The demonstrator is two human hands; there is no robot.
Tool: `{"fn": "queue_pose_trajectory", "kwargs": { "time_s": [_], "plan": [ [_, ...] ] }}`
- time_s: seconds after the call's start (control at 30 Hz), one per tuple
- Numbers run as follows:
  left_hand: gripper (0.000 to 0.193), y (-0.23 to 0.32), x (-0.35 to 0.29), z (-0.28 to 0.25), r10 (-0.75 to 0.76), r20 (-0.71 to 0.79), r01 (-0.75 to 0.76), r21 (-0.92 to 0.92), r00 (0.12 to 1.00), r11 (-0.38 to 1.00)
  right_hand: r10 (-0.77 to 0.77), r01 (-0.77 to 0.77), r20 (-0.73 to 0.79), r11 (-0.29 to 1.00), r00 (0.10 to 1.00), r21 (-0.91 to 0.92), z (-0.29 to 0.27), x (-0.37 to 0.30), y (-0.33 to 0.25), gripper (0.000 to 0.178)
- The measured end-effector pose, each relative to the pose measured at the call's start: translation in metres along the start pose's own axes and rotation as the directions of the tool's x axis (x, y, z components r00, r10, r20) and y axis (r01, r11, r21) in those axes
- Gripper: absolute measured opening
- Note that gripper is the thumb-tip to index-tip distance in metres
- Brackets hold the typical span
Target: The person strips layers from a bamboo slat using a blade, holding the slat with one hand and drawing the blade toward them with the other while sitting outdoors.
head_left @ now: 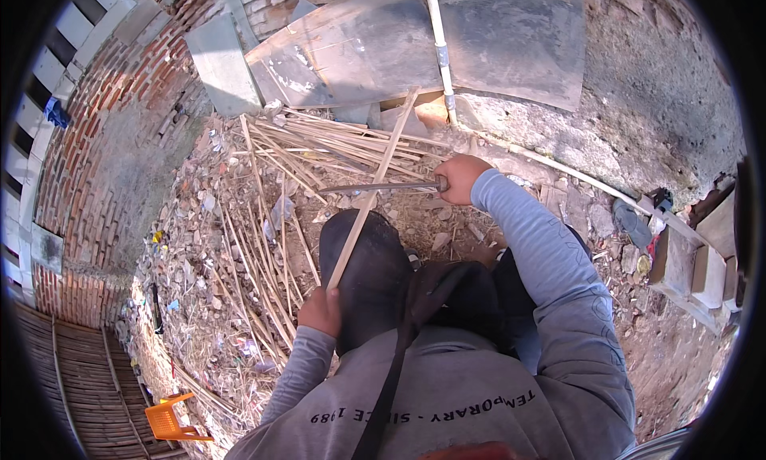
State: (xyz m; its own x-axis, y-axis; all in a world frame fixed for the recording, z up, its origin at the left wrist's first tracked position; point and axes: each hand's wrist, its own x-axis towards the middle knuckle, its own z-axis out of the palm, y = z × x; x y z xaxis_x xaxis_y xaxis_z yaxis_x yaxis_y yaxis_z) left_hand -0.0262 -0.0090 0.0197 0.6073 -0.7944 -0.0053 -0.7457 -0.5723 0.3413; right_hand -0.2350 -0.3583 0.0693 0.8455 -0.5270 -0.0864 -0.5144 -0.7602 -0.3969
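My left hand (pixel 321 310) grips the near end of a long pale bamboo strip (pixel 375 181) that runs up and away toward the wall. My right hand (pixel 459 178) is closed on the handle of a long dark knife (pixel 375 187), whose blade lies across the strip and points left. The strip rests over my dark-trousered knee (pixel 369 272). Both arms wear grey sleeves. A black strap crosses my chest.
A pile of split bamboo strips (pixel 319 145) lies on rubble ahead and to the left. Grey metal sheets (pixel 479 37) and a white pipe (pixel 440 45) lean behind. A brick wall (pixel 88 141) curves left. An orange plastic chair (pixel 169 418) stands lower left; bricks (pixel 694 272) sit right.
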Motion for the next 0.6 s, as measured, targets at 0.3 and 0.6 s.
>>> {"fn": "queue_pose_trajectory", "kwargs": {
  "time_s": [0.3, 0.6],
  "plan": [
    [0.038, -0.003, -0.003, -0.003, 0.057, -0.021, -0.058, -0.038, 0.998, 0.998, -0.022, 0.022, -0.032, 1.0, 0.999, -0.01, 0.001, -0.003, -0.003, 0.024],
    [0.039, -0.007, 0.001, 0.002, 0.047, -0.012, -0.048, -0.046, 0.999, 0.998, -0.047, 0.051, -0.051, 0.997, 0.998, 0.066, 0.013, 0.003, 0.004, 0.026]
  ]
}}
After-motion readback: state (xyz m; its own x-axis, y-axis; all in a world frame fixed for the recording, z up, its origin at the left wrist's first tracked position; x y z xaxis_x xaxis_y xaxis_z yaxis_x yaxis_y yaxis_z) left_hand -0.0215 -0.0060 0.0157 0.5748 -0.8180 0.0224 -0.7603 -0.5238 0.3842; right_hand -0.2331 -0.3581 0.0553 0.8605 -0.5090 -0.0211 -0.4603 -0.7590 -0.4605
